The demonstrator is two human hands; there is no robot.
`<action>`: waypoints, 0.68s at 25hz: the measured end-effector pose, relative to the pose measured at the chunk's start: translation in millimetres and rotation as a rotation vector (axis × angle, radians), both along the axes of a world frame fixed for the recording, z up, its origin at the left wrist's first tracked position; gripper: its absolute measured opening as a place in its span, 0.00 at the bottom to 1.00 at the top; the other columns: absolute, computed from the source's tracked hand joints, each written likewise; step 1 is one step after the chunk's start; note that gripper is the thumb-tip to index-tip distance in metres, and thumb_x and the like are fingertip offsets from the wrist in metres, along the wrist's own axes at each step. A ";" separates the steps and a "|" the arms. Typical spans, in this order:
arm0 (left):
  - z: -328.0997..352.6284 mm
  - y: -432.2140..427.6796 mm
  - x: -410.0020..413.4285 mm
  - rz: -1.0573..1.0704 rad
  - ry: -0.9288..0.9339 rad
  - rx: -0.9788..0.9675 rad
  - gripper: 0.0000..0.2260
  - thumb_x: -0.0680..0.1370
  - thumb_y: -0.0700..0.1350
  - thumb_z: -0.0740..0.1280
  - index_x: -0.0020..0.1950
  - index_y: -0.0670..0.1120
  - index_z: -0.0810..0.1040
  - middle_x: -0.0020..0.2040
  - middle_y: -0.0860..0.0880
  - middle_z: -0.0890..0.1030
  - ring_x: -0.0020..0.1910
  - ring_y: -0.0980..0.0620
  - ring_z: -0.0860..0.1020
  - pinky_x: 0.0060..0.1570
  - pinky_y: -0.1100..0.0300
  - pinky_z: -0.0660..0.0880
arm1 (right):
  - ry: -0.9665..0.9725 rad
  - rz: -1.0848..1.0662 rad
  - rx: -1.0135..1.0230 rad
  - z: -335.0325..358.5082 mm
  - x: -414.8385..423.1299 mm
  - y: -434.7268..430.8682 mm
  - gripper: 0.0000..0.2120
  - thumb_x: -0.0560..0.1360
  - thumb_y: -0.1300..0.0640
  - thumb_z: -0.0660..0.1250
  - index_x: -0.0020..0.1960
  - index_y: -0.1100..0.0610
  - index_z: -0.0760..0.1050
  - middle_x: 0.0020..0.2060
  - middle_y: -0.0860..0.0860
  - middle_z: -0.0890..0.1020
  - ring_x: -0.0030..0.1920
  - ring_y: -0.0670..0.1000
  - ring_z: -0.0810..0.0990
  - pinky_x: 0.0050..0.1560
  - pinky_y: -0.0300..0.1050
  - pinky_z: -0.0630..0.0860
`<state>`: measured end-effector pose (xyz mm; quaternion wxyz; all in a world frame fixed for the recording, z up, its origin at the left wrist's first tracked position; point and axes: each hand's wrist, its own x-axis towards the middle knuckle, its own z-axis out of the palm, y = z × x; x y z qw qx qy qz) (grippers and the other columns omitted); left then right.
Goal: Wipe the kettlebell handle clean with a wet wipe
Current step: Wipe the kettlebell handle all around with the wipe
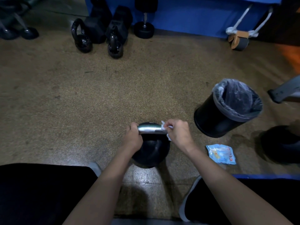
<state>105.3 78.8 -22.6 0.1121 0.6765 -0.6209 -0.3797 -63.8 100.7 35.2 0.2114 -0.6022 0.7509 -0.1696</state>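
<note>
A black kettlebell (151,151) stands on the speckled floor just in front of my knees. Its shiny metal handle (150,128) runs left to right across the top. My left hand (133,137) grips the handle's left end. My right hand (177,132) is closed around the right end with a white wet wipe (163,125) wrapped between palm and metal; corners of the wipe stick out above and below my fingers.
A blue wet-wipe packet (220,154) lies on the floor to the right. Beyond it stands a black bin (215,117) with a grey liner. Two small kettlebells (82,36) and dumbbells (144,28) line the far wall. My dark-clothed legs fill the bottom corners.
</note>
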 end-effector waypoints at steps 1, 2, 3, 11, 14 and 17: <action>0.2 0.1 0.4 -0.002 -0.001 -0.002 0.14 0.75 0.37 0.57 0.60 0.45 0.65 0.62 0.41 0.69 0.57 0.38 0.73 0.60 0.47 0.71 | 0.007 0.022 -0.009 -1.1 2.9 2.3 0.07 0.73 0.63 0.66 0.44 0.55 0.82 0.46 0.53 0.84 0.49 0.53 0.80 0.47 0.37 0.68; 0.4 0.4 0.7 -0.004 -0.002 -0.006 0.14 0.75 0.37 0.57 0.60 0.45 0.65 0.62 0.41 0.69 0.57 0.38 0.73 0.60 0.46 0.71 | 0.002 0.023 -0.016 -1.4 4.1 4.0 0.07 0.73 0.63 0.66 0.44 0.56 0.82 0.46 0.53 0.84 0.49 0.53 0.80 0.47 0.36 0.68; 0.6 0.3 0.7 -0.006 -0.001 -0.012 0.14 0.75 0.37 0.57 0.61 0.45 0.65 0.62 0.41 0.69 0.58 0.38 0.73 0.60 0.46 0.70 | -0.008 0.008 -0.025 -1.2 3.9 3.6 0.07 0.73 0.63 0.66 0.44 0.56 0.82 0.45 0.53 0.84 0.48 0.53 0.81 0.47 0.35 0.68; 1.3 0.3 1.2 -0.010 0.006 -0.017 0.14 0.75 0.36 0.58 0.60 0.44 0.65 0.61 0.41 0.70 0.57 0.39 0.73 0.60 0.46 0.71 | -0.022 0.015 -0.093 -7.4 -0.1 11.2 0.06 0.72 0.65 0.67 0.41 0.57 0.81 0.43 0.51 0.83 0.45 0.50 0.80 0.44 0.28 0.64; 0.9 0.1 0.9 -0.010 0.009 -0.019 0.15 0.75 0.36 0.58 0.60 0.44 0.65 0.61 0.41 0.70 0.57 0.39 0.73 0.60 0.47 0.71 | -0.041 -0.014 -0.122 -8.7 -2.1 8.5 0.06 0.72 0.65 0.67 0.41 0.57 0.80 0.43 0.52 0.83 0.44 0.49 0.80 0.43 0.28 0.64; 0.5 -0.5 1.2 -0.002 0.012 -0.012 0.15 0.74 0.36 0.58 0.60 0.44 0.65 0.62 0.41 0.70 0.57 0.39 0.73 0.60 0.47 0.71 | -0.023 0.016 -0.168 -12.7 0.3 11.6 0.06 0.70 0.67 0.67 0.40 0.58 0.80 0.41 0.53 0.82 0.42 0.50 0.78 0.43 0.28 0.63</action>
